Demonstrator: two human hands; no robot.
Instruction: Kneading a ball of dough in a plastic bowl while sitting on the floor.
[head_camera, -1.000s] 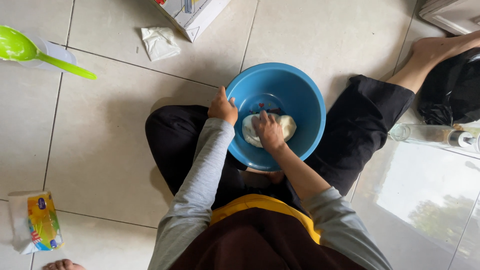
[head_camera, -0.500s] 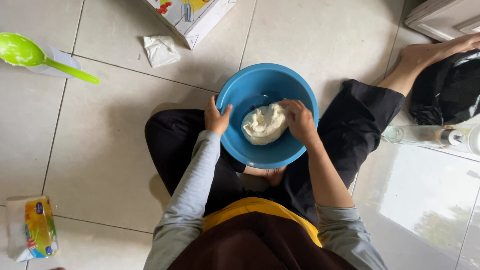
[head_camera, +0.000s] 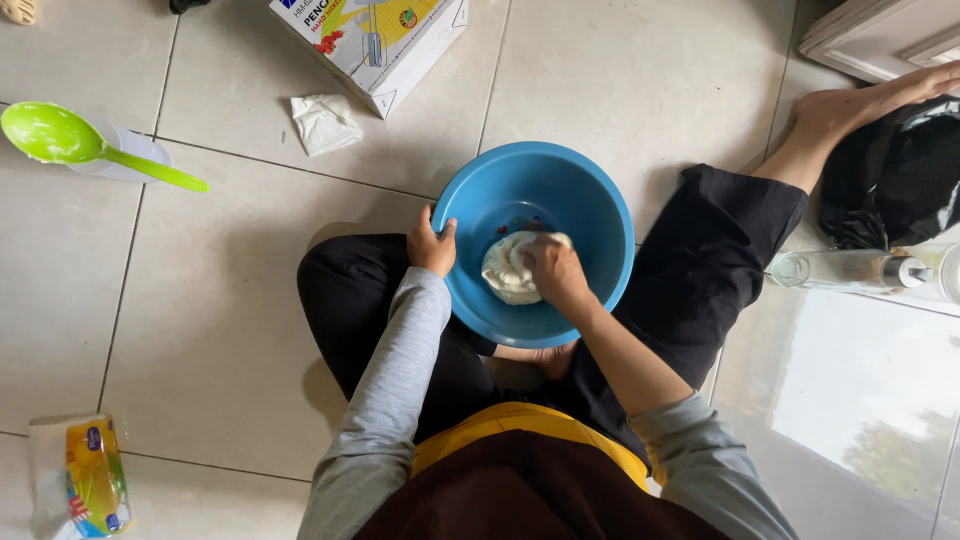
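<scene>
Seated on the tiled floor (head_camera: 230, 330), I steady the blue bowl (head_camera: 590, 200) with my left hand (head_camera: 432, 243) closed over its rim, while my right hand (head_camera: 553, 272) presses, fingers curled, into the pale dough (head_camera: 503, 272) lying in the bowl's bottom. The dough already holds as one lump, though lumpy; smoothing appears unfinished.

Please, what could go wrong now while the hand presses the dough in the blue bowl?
1. The round blue plastic bowl rests on the person's crossed legs, not the floor; only the left hand grips its rim, so a hard push could tip it.
2. The right hand presses the pale dough lump near the bowl's wall; it might slide up and out.
</scene>
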